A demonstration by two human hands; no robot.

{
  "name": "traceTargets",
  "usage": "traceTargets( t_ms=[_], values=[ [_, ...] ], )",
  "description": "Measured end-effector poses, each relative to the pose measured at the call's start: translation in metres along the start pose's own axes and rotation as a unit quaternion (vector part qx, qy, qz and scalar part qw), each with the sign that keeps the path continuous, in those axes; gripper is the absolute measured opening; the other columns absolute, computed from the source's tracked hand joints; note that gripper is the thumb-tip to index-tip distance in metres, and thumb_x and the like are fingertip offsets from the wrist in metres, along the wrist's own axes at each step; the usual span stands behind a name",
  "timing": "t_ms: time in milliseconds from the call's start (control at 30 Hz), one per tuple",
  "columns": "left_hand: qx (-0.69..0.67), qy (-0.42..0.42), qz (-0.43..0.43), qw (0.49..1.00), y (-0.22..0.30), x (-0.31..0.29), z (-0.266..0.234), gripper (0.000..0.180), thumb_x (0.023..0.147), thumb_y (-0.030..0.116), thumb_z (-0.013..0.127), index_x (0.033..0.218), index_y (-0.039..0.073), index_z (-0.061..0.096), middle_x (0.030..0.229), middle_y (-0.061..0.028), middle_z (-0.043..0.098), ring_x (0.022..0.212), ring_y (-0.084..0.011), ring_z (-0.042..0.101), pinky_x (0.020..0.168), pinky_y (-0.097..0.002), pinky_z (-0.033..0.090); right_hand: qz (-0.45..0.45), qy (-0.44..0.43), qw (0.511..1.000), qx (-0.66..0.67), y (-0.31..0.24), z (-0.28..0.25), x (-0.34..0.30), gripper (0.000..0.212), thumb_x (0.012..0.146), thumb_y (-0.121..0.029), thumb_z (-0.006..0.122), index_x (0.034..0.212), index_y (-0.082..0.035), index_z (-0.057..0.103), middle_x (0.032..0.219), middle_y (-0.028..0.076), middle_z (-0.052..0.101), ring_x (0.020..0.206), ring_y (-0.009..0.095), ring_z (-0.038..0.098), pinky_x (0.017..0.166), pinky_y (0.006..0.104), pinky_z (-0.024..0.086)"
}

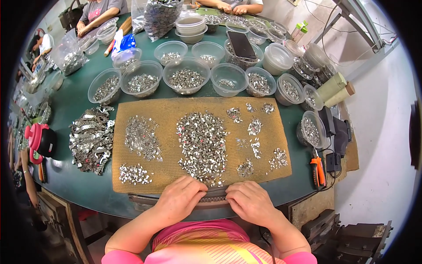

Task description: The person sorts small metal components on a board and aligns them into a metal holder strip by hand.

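Note:
My left hand [180,200] and my right hand [250,201] rest at the near edge of a tan textured mat [169,108]. Both have curled fingers pressed together at a long dark metal bar with a row of small slots or teeth [213,199]. Whatever the fingertips pinch is hidden or too small to name. Just beyond my hands lies a big pile of small silvery metal pieces [202,145]. To its left are a pile of thin pieces [143,137] and a smaller heap [135,174]; several little heaps [254,126] lie to its right.
Clear plastic bowls of metal pieces [186,77] line the mat's far side. A phone [241,45] lies across one bowl. Shiny metal strips [91,140] are stacked left. Orange-handled pliers [317,169] lie right, near a black power adapter [333,162]. Other people [103,15] sit across the green table [66,185].

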State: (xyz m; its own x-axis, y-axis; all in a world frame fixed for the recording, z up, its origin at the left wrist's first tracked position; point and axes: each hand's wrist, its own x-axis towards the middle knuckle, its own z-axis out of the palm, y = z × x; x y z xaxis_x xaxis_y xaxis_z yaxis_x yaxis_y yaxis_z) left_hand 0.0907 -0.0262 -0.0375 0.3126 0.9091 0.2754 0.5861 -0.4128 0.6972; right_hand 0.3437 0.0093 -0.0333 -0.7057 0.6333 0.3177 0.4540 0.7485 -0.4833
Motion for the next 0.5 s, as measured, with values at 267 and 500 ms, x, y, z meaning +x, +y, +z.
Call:
traceTargets(
  t_ms=[267,500],
  values=[
    [-0.005,-0.021,0.004,1.000,0.006,0.002,0.004,0.016,0.087,0.006,0.076,0.099,0.006,0.066,0.092,-0.0102,0.067,0.088,-0.0313,0.066,0.075,-0.0413,0.054,0.081,0.020,0.996,0.009,0.005,0.003,0.008,0.012,0.089,-0.010,0.073,0.098,-0.008,0.067,0.100,0.005,0.067,0.089,0.029,0.067,0.077,0.0400,0.054],
    [-0.022,-0.051,0.022,0.998,0.012,0.007,0.022,0.012,0.088,0.008,0.075,0.096,0.006,0.067,0.091,-0.0093,0.066,0.088,-0.0314,0.065,0.077,-0.0416,0.054,0.094,0.015,0.995,-0.015,0.013,0.015,0.022,0.012,0.088,-0.014,0.074,0.096,-0.009,0.067,0.088,0.006,0.062,0.084,0.030,0.066,0.073,0.0427,0.054]
  ],
)
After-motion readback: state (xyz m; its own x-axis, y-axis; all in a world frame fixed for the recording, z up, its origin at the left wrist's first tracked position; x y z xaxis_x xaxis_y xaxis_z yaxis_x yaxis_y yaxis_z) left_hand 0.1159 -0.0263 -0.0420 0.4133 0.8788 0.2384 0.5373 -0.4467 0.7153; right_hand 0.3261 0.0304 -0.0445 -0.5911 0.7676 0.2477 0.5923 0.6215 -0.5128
